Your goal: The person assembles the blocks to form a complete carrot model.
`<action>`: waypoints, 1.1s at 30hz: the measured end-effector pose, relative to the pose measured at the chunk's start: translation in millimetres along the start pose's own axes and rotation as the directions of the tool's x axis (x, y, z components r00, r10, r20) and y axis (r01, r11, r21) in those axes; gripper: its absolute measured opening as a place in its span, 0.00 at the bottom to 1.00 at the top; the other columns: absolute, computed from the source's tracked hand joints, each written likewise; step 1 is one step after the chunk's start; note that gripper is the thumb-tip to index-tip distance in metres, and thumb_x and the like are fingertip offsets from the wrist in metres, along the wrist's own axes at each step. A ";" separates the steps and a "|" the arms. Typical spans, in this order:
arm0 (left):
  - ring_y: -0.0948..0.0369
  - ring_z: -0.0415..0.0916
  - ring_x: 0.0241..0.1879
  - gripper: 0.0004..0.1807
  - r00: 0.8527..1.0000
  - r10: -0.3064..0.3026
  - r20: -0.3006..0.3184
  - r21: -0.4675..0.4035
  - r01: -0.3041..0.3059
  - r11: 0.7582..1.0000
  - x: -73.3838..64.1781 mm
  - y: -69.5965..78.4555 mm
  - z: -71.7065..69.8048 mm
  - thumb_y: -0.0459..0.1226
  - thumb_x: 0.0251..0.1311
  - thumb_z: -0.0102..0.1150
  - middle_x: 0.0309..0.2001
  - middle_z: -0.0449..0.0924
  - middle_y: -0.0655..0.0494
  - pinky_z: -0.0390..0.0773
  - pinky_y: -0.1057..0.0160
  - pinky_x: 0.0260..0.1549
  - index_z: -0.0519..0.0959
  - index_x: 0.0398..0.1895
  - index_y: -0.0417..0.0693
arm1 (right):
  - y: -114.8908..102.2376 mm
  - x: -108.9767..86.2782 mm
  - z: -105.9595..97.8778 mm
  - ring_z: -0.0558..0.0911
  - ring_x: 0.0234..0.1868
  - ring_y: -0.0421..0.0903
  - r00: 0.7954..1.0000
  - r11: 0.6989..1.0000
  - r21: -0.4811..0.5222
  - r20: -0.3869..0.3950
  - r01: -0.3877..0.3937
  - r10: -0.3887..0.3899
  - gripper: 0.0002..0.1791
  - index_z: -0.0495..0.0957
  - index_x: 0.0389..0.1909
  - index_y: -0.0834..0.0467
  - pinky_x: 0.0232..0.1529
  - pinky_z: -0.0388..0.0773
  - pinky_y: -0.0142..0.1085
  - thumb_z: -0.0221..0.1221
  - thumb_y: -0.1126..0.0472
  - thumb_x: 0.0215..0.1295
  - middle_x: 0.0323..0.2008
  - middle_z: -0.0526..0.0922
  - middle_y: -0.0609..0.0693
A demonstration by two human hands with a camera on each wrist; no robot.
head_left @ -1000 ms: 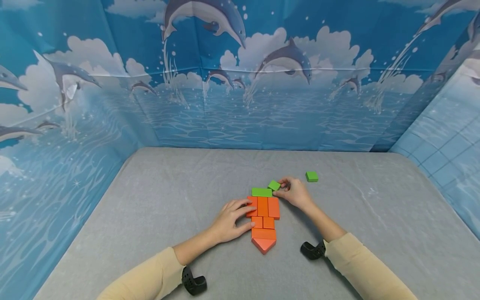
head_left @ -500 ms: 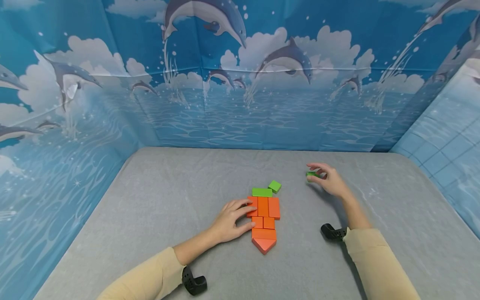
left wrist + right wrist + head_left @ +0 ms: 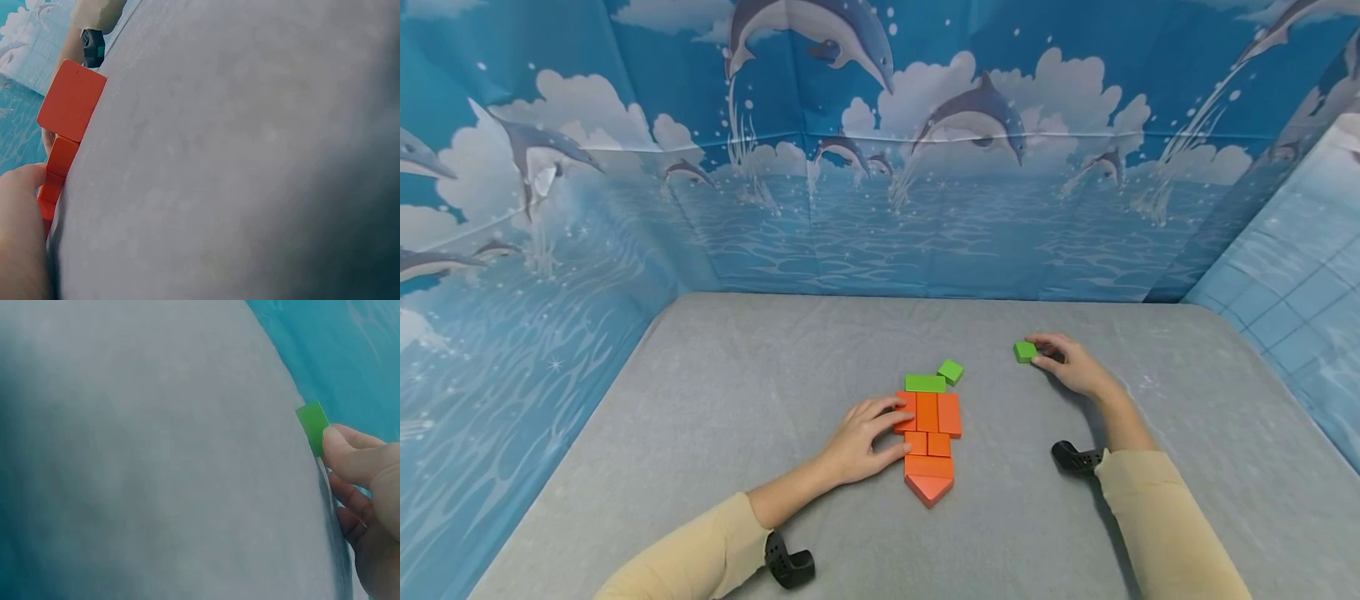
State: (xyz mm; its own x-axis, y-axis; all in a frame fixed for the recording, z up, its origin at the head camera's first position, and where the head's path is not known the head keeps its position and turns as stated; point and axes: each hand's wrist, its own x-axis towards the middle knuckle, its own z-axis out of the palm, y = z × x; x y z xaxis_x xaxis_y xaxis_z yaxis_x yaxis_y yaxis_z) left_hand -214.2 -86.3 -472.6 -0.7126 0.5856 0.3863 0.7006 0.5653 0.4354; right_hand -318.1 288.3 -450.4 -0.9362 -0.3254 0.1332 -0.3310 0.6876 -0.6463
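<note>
An arrow-like figure of flat orange blocks lies mid-table, with a triangular block pointing towards me. My left hand rests along its left side, fingers spread, fingertips over the upper blocks and thumb by the smaller ones. A green rectangular block adjoins the far end; a small green block sits askew at its right corner. Farther right, my right hand pinches another small green block at its right side. In the right wrist view, the thumb overlaps this green block.
Grey cloth covers the table. Blue dolphin-printed curtains enclose the back and sides. A black wrist-worn device is at the left cuff, and another black device at the right cuff.
My right hand has left the askew green block and moved right to the far green block, then shifted slightly right to its edge. The left hand has stayed in place.
</note>
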 end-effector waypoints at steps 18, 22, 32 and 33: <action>0.58 0.62 0.59 0.25 1.000 -0.002 0.009 0.011 0.002 1.000 -1.1 -1.2 -0.6 0.50 0.58 0.56 0.60 0.67 0.54 0.60 0.52 0.58 0.74 0.57 0.53 | -98.1 43.1 39.1 0.74 0.43 0.53 0.970 0.969 0.132 0.096 0.210 -0.224 0.19 0.72 0.54 0.64 0.37 0.69 0.41 0.57 0.64 0.62 0.49 0.73 0.61; 0.58 0.61 0.59 0.24 1.000 -0.007 0.016 0.013 0.007 1.000 -1.0 -1.1 -0.7 0.51 0.59 0.55 0.61 0.67 0.55 0.59 0.52 0.58 0.73 0.57 0.54 | -109.2 52.3 55.4 0.75 0.42 0.54 0.944 0.950 0.159 0.150 0.270 -0.294 0.19 0.72 0.53 0.66 0.39 0.72 0.43 0.57 0.65 0.62 0.49 0.73 0.62; 0.58 0.61 0.59 0.24 1.000 -0.002 0.021 -0.012 0.002 1.000 -0.8 -1.9 -0.8 0.49 0.59 0.56 0.61 0.66 0.54 0.60 0.50 0.58 0.74 0.57 0.52 | -126.1 66.6 80.0 0.75 0.43 0.51 0.926 0.960 0.123 0.255 0.254 -0.277 0.18 0.73 0.54 0.64 0.44 0.73 0.45 0.56 0.66 0.62 0.50 0.74 0.59; 0.58 0.61 0.59 0.24 1.000 0.000 0.020 -0.011 0.000 1.000 -0.5 -1.7 -0.9 0.49 0.59 0.56 0.61 0.66 0.54 0.60 0.51 0.58 0.74 0.57 0.52 | -127.1 67.3 81.8 0.75 0.44 0.51 0.926 0.962 0.116 0.264 0.248 -0.271 0.18 0.73 0.53 0.64 0.45 0.73 0.45 0.56 0.66 0.62 0.50 0.74 0.59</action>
State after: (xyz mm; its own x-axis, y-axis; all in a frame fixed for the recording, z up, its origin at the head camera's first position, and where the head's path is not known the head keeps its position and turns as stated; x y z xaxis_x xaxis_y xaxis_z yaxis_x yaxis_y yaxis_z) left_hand -215.1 -88.2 -472.8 -0.7115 0.5972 0.3702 0.7002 0.5588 0.4444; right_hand -329.3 125.9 -420.7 -0.7458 -0.6586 0.1004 -0.5372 0.5053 -0.6754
